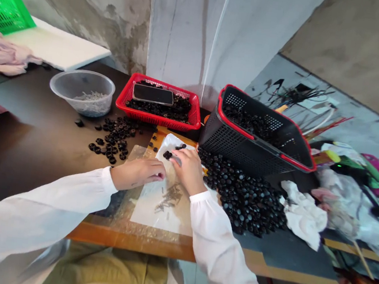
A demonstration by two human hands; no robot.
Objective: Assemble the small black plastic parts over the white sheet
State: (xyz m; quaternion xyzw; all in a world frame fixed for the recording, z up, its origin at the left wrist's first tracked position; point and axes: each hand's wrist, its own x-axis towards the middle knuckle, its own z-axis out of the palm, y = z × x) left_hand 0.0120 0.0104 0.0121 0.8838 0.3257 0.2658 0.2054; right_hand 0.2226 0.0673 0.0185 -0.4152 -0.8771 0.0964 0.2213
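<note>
My left hand [142,173] hovers over the left side of a white sheet [144,212], its fingers curled together; whatever they may hold is hidden. On the sheet's far part, my right hand [189,168] has thumb and forefinger closing at small black round pieces [167,155], which look like caps or buttons. A few more of these lie just beyond its fingers. Between and below both hands, a scatter of thin metal pins [169,198] rests on the sheet. The sheet lies on a clear-covered board [123,212] at the table's front edge.
A large heap of black pieces [245,195] lies right, below a black basket [240,146] with red rim. Behind stand a red basket [158,119] with a phone [153,94] on top, and a clear bowl [82,83] of pins. Loose black pieces [116,135] lie left; crumpled tissue [305,214] right.
</note>
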